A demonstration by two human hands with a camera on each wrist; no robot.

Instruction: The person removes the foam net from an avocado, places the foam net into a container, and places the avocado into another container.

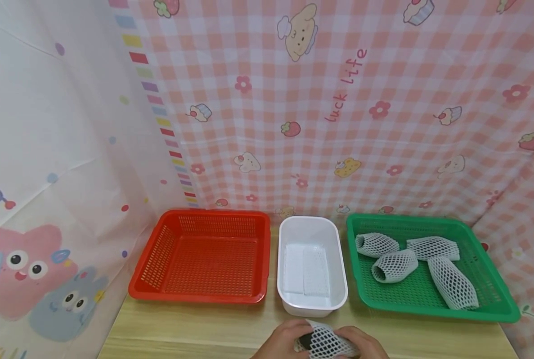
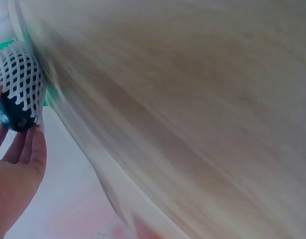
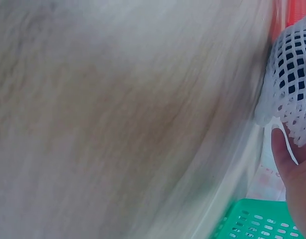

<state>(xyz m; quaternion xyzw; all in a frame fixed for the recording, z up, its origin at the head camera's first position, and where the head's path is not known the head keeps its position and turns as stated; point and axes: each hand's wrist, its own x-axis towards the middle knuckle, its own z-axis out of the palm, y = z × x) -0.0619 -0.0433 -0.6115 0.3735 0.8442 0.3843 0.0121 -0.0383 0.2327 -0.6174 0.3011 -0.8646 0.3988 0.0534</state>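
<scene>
At the table's front edge, both hands hold a dark avocado partly covered by a white foam net sleeve. My left hand grips the avocado's bare end, its fingertips under the small stem scar in the left wrist view. My right hand holds the other end, with fingers at the loose edge of the foam net. Dark skin shows through the mesh. In the head view the lower parts of both hands are cut off by the frame.
Behind the hands stands a white tub with flat white netting inside. To its left is a red basket; to its right a green basket holds several white foam net sleeves. Printed cloth hangs behind the wooden table.
</scene>
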